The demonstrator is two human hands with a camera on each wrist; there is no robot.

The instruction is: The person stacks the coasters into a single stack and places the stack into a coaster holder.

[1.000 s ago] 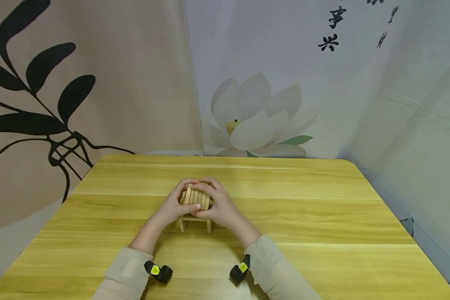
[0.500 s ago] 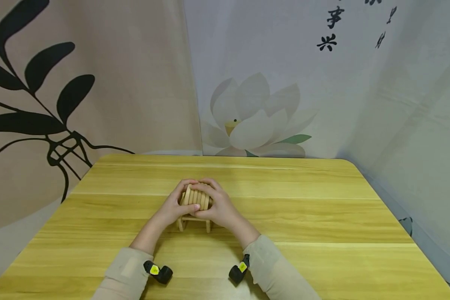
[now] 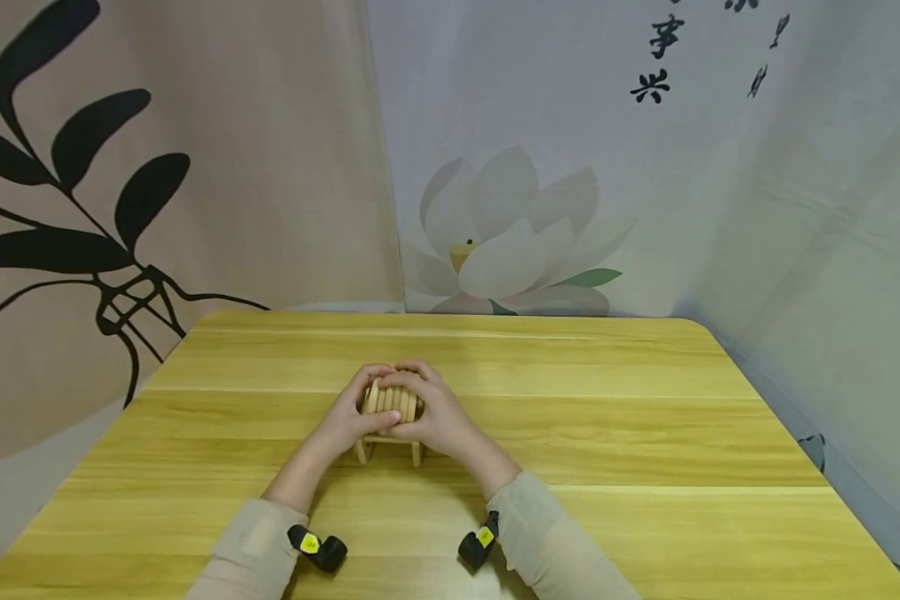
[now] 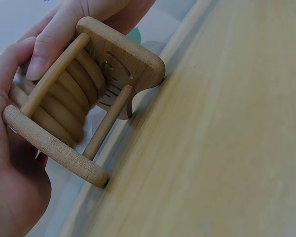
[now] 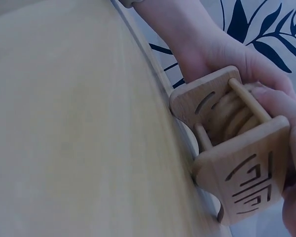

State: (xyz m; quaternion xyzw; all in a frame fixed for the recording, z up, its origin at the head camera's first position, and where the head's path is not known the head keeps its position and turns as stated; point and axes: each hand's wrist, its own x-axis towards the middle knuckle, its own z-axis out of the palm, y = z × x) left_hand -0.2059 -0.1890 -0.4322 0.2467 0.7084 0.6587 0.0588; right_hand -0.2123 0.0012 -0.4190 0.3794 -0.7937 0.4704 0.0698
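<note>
A small wooden rack (image 3: pixel 390 439) stands on the table, with cut-out slots in its side panels (image 5: pixel 246 187) and round rods joining them. A row of round wooden coasters (image 3: pixel 394 402) stands on edge in it, between the panels. My left hand (image 3: pixel 342 419) grips the row from the left, thumb along the near side and fingers over the far top. From the right, my right hand (image 3: pixel 441 414) holds the same coasters, its thumb close to the left one. In the left wrist view, the coasters (image 4: pixel 64 106) show between the rods. The hands hide part of the row.
The wooden table (image 3: pixel 607 433) extends around the rack on every side. Behind it hangs a pale backdrop (image 3: pixel 285 167) with printed leaves, a lotus and writing. A black wrist camera (image 3: pixel 318 547) is on the left sleeve, another black camera (image 3: pixel 477 543) on the right.
Both hands and the coasters have sunk very slightly toward the rack, whose legs stay in place. The grip of the two hands looks the same.
</note>
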